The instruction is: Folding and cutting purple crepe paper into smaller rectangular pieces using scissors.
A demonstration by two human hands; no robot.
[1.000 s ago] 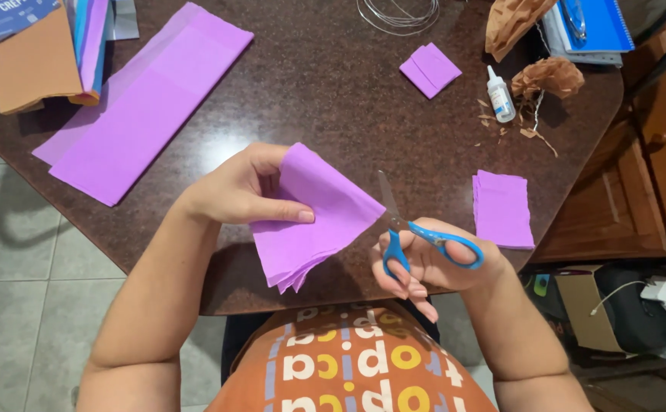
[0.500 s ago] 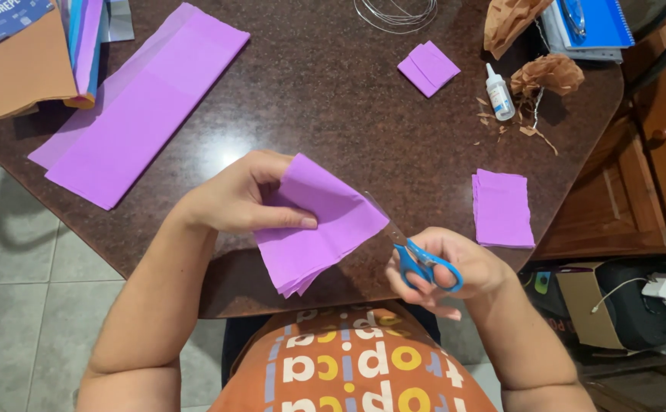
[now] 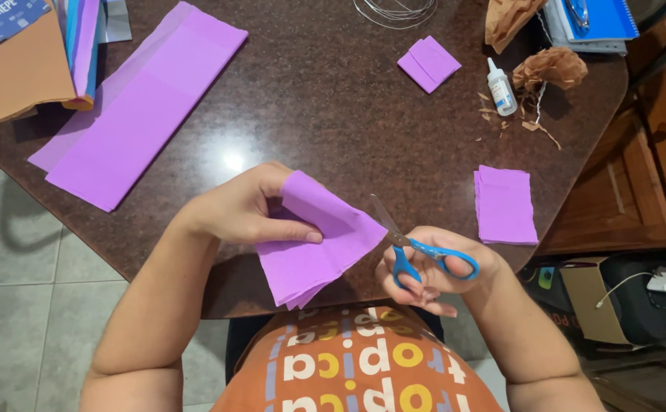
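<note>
- left hand (image 3: 245,210) pinched a folded stack of purple crepe paper (image 3: 314,244) over the table (image 3: 333,114) edge.
- right hand (image 3: 424,271) gripped blue-handled scissors (image 3: 417,248), blades at the stack's right corner.

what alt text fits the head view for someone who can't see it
Seen from above, the left hand holds a folded purple paper stack while the right hand brings blue scissors to its edge, over a dark table with more purple paper and a glue bottle.
</note>
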